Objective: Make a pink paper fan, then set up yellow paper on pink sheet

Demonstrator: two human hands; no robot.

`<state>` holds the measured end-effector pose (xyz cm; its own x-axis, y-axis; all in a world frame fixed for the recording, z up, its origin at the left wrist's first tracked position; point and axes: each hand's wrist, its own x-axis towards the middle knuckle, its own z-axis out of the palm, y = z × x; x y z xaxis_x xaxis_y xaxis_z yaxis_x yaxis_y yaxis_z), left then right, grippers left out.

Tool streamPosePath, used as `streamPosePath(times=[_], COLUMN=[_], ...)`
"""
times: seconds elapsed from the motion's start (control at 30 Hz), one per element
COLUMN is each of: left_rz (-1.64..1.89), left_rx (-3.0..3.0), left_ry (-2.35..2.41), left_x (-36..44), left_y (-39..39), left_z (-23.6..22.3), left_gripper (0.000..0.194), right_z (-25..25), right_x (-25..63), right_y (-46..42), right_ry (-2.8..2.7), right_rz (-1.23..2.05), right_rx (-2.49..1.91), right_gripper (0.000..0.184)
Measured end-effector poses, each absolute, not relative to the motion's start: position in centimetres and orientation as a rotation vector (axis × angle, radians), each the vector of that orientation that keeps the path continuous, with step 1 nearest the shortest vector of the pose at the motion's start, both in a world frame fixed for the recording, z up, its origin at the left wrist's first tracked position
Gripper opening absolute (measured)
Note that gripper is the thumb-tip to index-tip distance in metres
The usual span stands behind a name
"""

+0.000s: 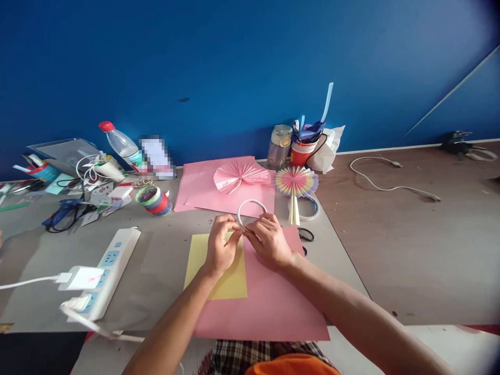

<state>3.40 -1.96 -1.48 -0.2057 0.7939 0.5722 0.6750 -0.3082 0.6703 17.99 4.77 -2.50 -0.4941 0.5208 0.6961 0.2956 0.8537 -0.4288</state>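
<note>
Both hands meet over the table's middle on a white tape roll [252, 204] held upright. My left hand [221, 245] pinches at the roll's lower left edge with closed fingers. My right hand [269, 240] grips the roll's lower right side, fingers curled. Under the hands lie a yellow paper sheet [230, 281] and a large pink paper sheet [269, 297]. Farther back rest a folded pink paper fan [240, 174] on more pink sheets and a multicoloured paper fan [296, 182] with a stick handle.
A white power strip [107, 271] with plugs lies at left. Coloured tape rolls [154, 200], a plastic bottle [121, 143], a glass jar [280, 146], a red cup of tools [303, 148], another tape ring [309, 208], scissors [305, 235] and a white cable [390, 186] surround the work.
</note>
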Motion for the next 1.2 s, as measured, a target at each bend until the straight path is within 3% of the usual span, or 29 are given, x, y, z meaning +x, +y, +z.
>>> streamPosePath(times=[0.37, 0.5, 1.2], left_rz=[1.538, 1.57, 1.557], left_rx=[1.92, 1.918, 1.915], left_ry=[1.729, 1.719, 1.749], left_x=[2.6, 2.4, 1.5], left_y=[-2.2, -2.1, -2.4], left_z=[-0.5, -0.5, -0.9], left_gripper=[0.008, 0.008, 0.009], right_z=[-2.1, -1.8, -1.8], right_x=[18.2, 18.3, 18.4], right_y=[5.4, 5.6, 5.8], right_ry=[-2.19, -2.225, -2.235], right_rz=[0.319, 0.367, 0.328], right_rx=[-0.484, -0.428, -0.566], right_gripper=[0.01, 0.02, 0.017])
